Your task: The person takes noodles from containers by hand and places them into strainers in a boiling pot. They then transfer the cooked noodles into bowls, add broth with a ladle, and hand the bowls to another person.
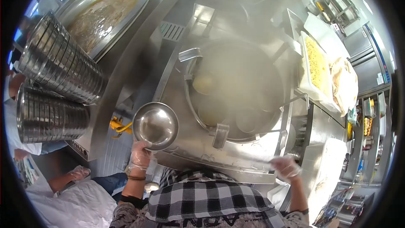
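Note:
My left hand point(141, 155), in a clear plastic glove, grips the near rim of a shiny metal bowl point(156, 126). The bowl's inside faces up, with no food visible in it. To its right is a large round pot point(190, 101) set into the steel stove, full of steaming cloudy liquid. Several strainer baskets seem to hang in it, partly veiled by steam. My gloved right hand point(286, 167) is held at the stove's near right edge, fingers drawn together; whatever they hold is too blurred to name.
Tall stacks of metal bowls point(59, 59) stand at left, near a big basin of brown broth point(103, 17). A tray of yellow noodles point(315, 61) lies at right beside a cloth. Another person's gloved hand point(79, 173) shows at lower left. A yellow valve point(120, 126) sits beside the bowl.

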### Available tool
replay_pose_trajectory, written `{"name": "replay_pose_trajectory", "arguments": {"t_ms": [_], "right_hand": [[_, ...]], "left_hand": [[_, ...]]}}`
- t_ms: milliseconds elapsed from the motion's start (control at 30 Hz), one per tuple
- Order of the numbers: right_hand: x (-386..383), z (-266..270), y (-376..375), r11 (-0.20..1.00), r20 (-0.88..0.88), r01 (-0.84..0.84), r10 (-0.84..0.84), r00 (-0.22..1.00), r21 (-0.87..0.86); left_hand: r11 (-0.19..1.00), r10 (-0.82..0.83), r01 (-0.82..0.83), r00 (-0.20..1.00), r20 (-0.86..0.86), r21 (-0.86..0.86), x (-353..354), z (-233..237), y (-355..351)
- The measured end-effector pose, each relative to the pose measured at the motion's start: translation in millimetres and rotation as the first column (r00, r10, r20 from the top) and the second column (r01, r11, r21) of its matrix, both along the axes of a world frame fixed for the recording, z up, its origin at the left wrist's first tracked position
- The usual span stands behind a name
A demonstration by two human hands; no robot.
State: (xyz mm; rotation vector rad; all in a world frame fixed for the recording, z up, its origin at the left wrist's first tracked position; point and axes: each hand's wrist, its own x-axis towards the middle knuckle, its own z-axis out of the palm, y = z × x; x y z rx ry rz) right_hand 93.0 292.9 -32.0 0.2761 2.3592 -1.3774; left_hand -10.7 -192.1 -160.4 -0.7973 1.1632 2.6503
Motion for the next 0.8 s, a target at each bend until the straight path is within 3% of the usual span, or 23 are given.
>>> {"name": "replay_pose_trajectory", "arguments": {"t_ms": [67, 133, 200, 267, 333, 400, 467, 500, 533, 567, 600, 667, 700, 733, 767, 800], "right_hand": [[39, -44, -2, 0.908, 0.09, -0.191, 0.169, 0.981, 0.372], [54, -96, -5, 0.757, 0.11, -0.297, 0.288, 0.951, 0.582], [53, -124, -13, 0.758, 0.078, -0.256, 0.263, 0.962, 0.6], [17, -93, -36, 0.734, -0.097, -0.262, 0.407, 0.908, 0.626], [-7, -72, -48, 0.925, -0.267, -0.212, 0.301, 0.916, 0.315], [-61, -1, -68, 0.869, -0.356, -0.297, 0.443, 0.823, 0.395], [-108, 7, -66, 0.808, -0.694, -0.093, 0.552, 0.463, 0.581], [-140, 8, -77, 0.927, -0.66, -0.338, 0.356, 0.661, 0.162], [-173, 11, -97, 0.849, -0.489, -0.421, 0.232, 0.841, -0.32], [-206, 23, -121, 0.809, -0.26, -0.582, 0.581, 0.771, 0.084], [-231, 34, -150, 0.564, 0.084, -0.708, 0.754, 0.651, 0.425], [-269, -3, -207, 0.176, 0.191, -0.688, 0.886, 0.422, 0.704], [-288, -48, -211, 0.101, -0.033, -0.44, 0.987, 0.159, 0.892], [-307, -88, -218, 0.123, -0.146, -0.135, 0.973, -0.177, 0.983], [-324, -99, -231, 0.136, -0.153, -0.103, 0.971, -0.183, 0.985], [-338, -105, -245, -0.131, 0.14, -0.14, 0.989, 0.051, 0.981]], "left_hand": [[1.0, 0.007, -0.007, 1.0, 0.008, -0.007, 2, 0, -2], [0.998, 0.044, -0.045, 0.999, -0.023, -0.039, 7, 6, 7], [0.997, 0.073, -0.073, 0.997, -0.008, -0.034, 16, 14, 17], [0.997, 0.08, -0.081, 0.997, -0.004, -0.019, 30, 4, 19], [0.994, 0.108, -0.108, 0.994, 0.008, -0.005, 50, 6, 32], [0.993, 0.116, -0.116, 0.993, 0.003, -0.008, 63, 23, 49], [0.977, 0.196, -0.197, 0.98, -0.02, -0.083, 80, 18, 58], [0.978, 0.193, -0.193, 0.981, -0.017, -0.074, 89, 17, 62], [0.98, 0.187, -0.188, 0.982, -0.018, -0.065, 97, 15, 63], [0.977, 0.163, -0.162, 0.987, -0.005, -0.136, 111, 1, 60], [0.969, 0.137, -0.134, 0.991, -0.002, -0.21, 121, -13, 53], [0.981, 0.168, -0.177, 0.98, -0.108, -0.076, 124, 1, 62], [0.908, 0.079, -0.158, 0.974, -0.21, -0.387, 126, -4, 63], [0.732, -0.028, -0.166, 0.961, -0.274, -0.66, 126, -9, 60], [0.925, 0.11, -0.145, 0.987, -0.118, -0.351, 126, -9, 56], [0.985, 0.169, -0.17, 0.982, 0.084, 0.014, 124, -9, 52]]}}
